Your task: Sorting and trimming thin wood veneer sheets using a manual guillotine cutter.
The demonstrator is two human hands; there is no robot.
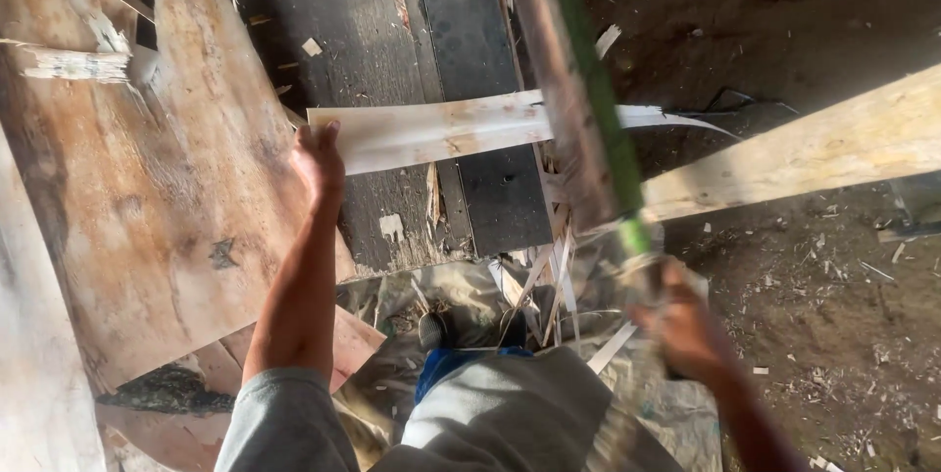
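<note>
While the left hand (319, 160) pins 1 end of the pale veneer strip (441, 131), its grip closed, the right hand (686, 330) clutches the blurred green-edged blade (588, 109); keep fingers well back

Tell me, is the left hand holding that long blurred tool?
No, the left hand grips the pale veneer strip; the right hand holds the blurred tool.

Grey short sleeve (284, 423), grey trousers (510, 413), bare forearms.
</note>
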